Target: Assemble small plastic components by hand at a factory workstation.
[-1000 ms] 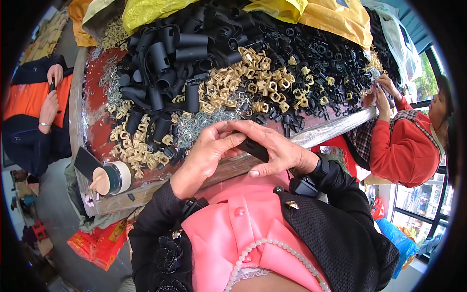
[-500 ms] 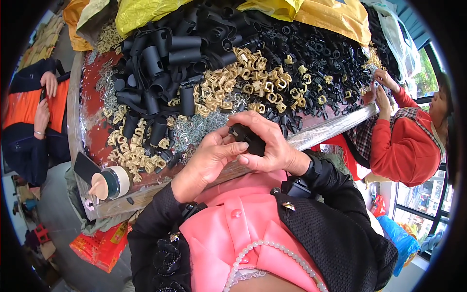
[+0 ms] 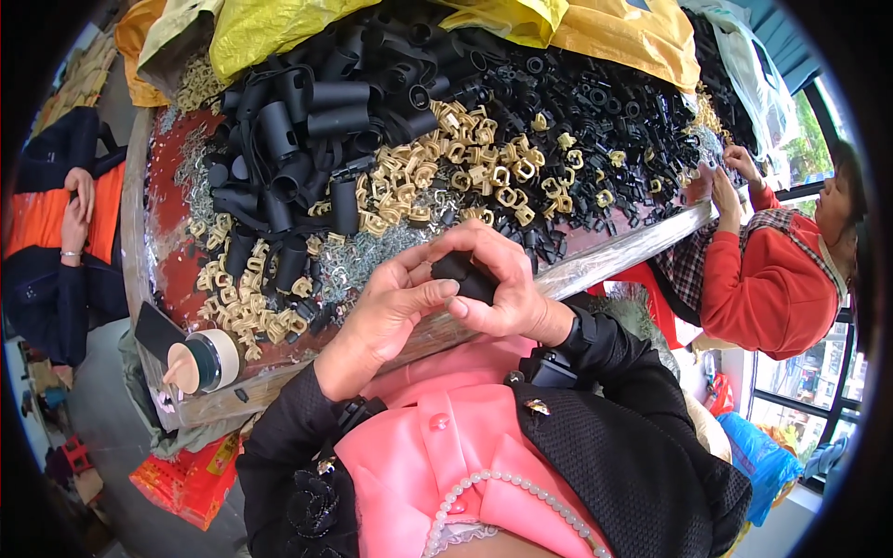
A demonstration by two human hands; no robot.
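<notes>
Just beyond the table's near edge, a small dark black plastic part [image 3: 468, 278] sits between my two hands. My left hand [image 3: 379, 313] pinches its near-left side, with the thumb pressed along it. Curled over its far and right sides is my right hand [image 3: 513, 296], the thumb tip close to the left one. Fingers cover much of the part, so its full shape is hidden. Beyond the hands lie loose shiny metal bits [image 3: 358, 262] and a heap of tan plastic clips [image 3: 400, 181].
Black tubes [image 3: 339, 122] pile up at the back left, small black parts [image 3: 595, 107] to the right. A lidded jar [image 3: 223, 358] and a dark phone [image 3: 158, 327] stand at the left corner. Co-workers sit left [image 3: 60, 228] and right [image 3: 772, 270]. Plastic-wrapped wood [image 3: 642, 244] edges the table.
The black part has been turned in my hands, and my fingers have closed in around it. The whole view has shifted slightly. At the left, the co-worker's hands have come together.
</notes>
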